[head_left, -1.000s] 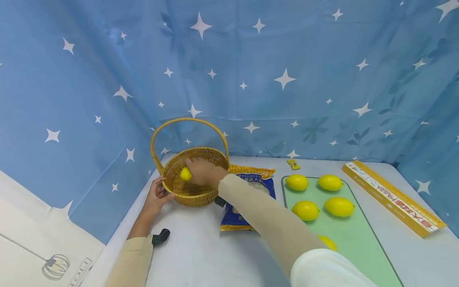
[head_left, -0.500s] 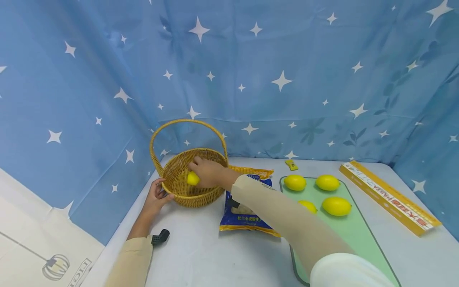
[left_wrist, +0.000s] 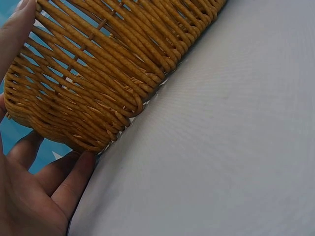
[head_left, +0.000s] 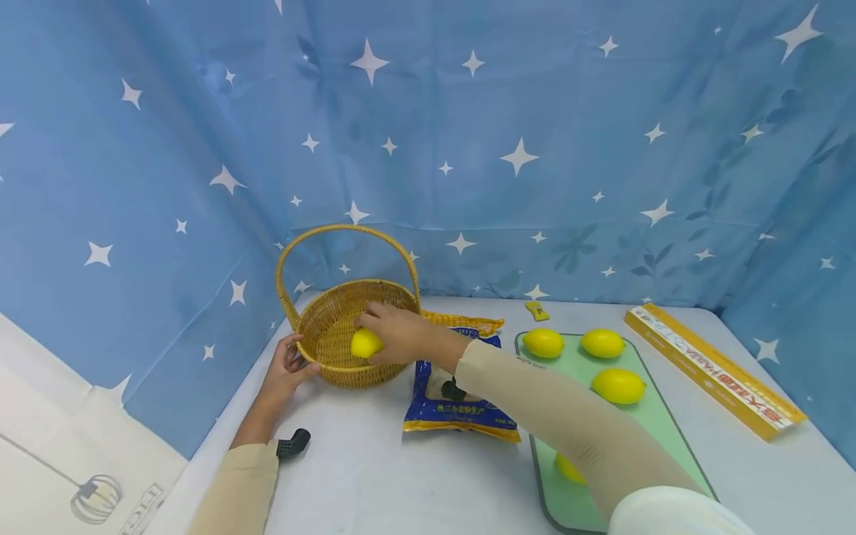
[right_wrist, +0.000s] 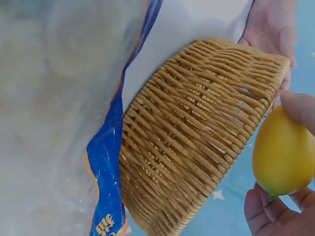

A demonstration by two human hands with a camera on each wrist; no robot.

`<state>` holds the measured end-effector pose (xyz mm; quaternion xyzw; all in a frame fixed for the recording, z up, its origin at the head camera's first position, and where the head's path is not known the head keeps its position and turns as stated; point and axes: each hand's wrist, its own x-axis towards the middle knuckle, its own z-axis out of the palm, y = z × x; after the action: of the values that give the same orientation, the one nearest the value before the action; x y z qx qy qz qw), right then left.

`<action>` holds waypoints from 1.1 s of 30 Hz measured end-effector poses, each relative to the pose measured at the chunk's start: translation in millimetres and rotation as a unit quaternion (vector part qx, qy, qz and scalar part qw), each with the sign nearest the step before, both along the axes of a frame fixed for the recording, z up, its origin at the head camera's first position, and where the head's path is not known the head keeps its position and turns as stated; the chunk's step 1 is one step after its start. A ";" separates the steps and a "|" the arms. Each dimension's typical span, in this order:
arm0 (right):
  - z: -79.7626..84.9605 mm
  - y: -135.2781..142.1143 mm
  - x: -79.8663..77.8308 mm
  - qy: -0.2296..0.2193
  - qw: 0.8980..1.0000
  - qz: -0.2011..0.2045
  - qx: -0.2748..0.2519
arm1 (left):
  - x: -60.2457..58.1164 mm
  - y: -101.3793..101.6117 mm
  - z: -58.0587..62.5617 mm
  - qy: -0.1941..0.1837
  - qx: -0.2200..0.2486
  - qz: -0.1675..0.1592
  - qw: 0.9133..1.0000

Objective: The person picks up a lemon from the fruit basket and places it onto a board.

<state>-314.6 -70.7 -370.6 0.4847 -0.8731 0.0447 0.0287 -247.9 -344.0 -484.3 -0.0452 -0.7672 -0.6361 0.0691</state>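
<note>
In the head view my right hand holds a yellow lemon over the front part of a wicker basket. The right wrist view shows the lemon between thumb and fingers, above the basket rim, its green tip pointing down. My left hand grips the basket's left side. Seen from the left wrist, its thumb lies at the rim of the basket while the fingers touch the lower wall. The basket's tall handle stands upright, and no other lemon shows inside.
A blue pasta bag lies right of the basket, partly under my right forearm. Several lemons rest on a green board. Farther right is a long pasta box; a small yellow packet lies behind the board.
My right hand has drawn the lemon back from deep in the basket, rightward and toward the front rim. The left hand keeps its grip on the basket.
</note>
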 end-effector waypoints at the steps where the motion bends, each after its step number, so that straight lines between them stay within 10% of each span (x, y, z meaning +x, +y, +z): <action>1: -0.1 0.4 0.4 0.002 1.000 0.002 -0.004 | 0.4 -0.4 0.5 -0.001 -0.002 0.003 1.000; 33: 23.4 103.5 4.6 -0.041 0.998 -0.037 0.007 | 2.7 1.4 -0.5 -0.003 -0.015 0.005 1.000</action>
<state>-310.0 32.7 -347.2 0.4503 -0.8910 0.0570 -0.0093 -245.2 -342.6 -484.7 -0.0405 -0.7771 -0.6243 0.0689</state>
